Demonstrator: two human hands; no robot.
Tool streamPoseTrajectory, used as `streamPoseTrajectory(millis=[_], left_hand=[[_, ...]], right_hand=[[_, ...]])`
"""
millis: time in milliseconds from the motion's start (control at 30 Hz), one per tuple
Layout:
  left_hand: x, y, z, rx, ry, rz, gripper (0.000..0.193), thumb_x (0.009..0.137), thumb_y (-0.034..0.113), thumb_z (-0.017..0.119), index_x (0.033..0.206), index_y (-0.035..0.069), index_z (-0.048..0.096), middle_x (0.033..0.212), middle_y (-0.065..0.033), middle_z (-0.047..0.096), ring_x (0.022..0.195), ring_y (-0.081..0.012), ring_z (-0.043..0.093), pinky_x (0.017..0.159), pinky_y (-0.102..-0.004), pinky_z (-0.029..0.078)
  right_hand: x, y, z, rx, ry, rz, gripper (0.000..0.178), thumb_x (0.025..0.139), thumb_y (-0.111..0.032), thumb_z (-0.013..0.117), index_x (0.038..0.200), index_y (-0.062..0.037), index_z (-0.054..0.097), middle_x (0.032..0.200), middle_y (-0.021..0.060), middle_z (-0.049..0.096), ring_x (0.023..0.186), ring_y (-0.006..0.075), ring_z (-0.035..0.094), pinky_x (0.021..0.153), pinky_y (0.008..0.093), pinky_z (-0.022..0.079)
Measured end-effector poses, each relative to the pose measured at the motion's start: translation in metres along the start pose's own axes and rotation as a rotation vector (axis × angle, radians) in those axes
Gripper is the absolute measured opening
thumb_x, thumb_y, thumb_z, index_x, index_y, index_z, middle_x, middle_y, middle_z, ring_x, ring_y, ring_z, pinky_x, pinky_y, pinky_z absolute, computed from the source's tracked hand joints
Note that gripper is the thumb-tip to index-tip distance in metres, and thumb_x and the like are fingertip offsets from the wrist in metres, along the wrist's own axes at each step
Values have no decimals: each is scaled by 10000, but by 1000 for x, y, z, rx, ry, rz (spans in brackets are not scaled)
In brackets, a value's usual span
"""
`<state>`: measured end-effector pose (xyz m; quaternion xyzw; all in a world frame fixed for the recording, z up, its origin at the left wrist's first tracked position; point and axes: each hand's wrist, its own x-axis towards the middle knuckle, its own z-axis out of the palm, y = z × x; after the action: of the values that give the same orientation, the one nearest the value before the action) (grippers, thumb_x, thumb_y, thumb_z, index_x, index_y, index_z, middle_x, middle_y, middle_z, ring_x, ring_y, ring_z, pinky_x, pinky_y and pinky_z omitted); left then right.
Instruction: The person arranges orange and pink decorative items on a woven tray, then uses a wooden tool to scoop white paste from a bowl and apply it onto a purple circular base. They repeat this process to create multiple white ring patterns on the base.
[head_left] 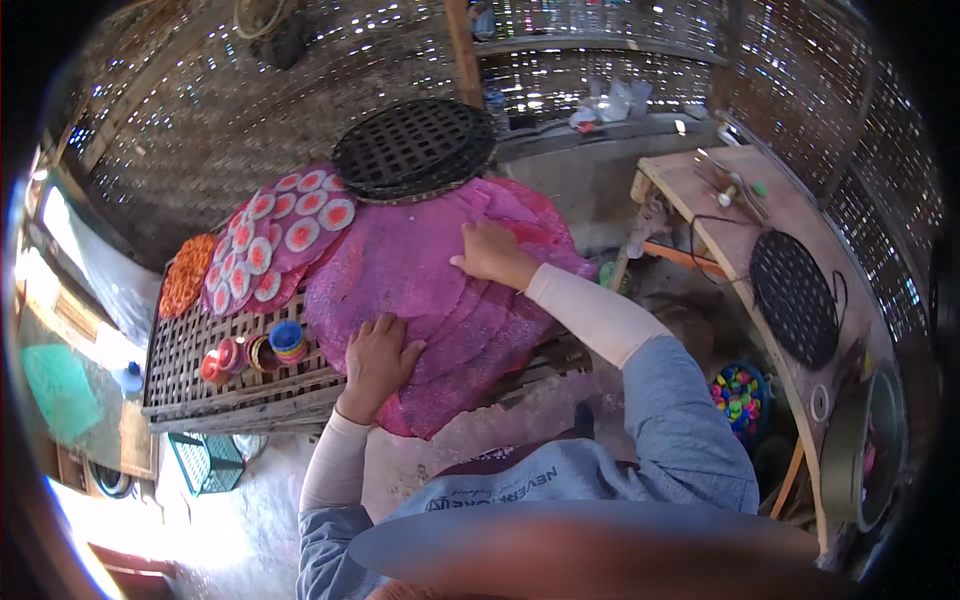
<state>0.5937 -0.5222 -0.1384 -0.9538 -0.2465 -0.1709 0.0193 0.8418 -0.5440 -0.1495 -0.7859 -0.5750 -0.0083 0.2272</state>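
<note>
A large stack of thin, round pink-purple sheets [385, 255] with a mottled surface lies spread over a slatted bamboo bench. My left hand [378, 365] rests on the near left part of the stack, palm down, fingers extended and thumb apart. Farther off and to the right, my right hand [492, 252] bears on the upper sheets; its fingers curl down at a sheet, their tips partly hidden. Beside the stack, on the left, lie round white discs with red centres [302, 234]. Black woven trays [415, 145] sit at the far end.
Orange ring-shaped pieces [187, 275] and small coloured rings, including a blue-topped stack [288, 340], lie on the slatted bench [220, 400]. At right, a wooden table [735, 240] holds a black perforated disc [795, 298]. Below are a tub of colourful pieces [738, 395] and a green crate [207, 463].
</note>
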Motion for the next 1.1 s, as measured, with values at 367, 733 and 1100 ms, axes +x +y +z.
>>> streamPoseTrajectory(millis=[367, 733, 1100], left_hand=[[-4, 19, -25, -40, 29, 137, 480, 727, 398, 625, 1050, 50, 554, 1021, -114, 553, 905, -300, 537, 755, -429, 415], [-23, 26, -4, -32, 6, 91, 533, 765, 401, 594, 1149, 41, 513, 1133, -140, 523, 1039, -329, 499, 860, -439, 394], [-110, 152, -3, -1071, -107, 429, 383, 700, 101, 700, 1048, 7, 573, 925, -119, 606, 842, -227, 583, 746, -322, 441]], right_hand=[[-19, 21, 3, 334, 99, -89, 334, 748, -122, 567, 1071, -53, 515, 949, 171, 608, 901, 339, 585, 763, 429, 454], [-30, 11, 24, 195, 224, 348, 529, 744, -165, 616, 1195, 22, 411, 893, 250, 591, 895, 373, 591, 788, 434, 464], [-101, -31, -53, 480, 551, 194, 603, 698, -181, 704, 1170, 11, 382, 1002, 241, 575, 943, 363, 575, 841, 377, 446]])
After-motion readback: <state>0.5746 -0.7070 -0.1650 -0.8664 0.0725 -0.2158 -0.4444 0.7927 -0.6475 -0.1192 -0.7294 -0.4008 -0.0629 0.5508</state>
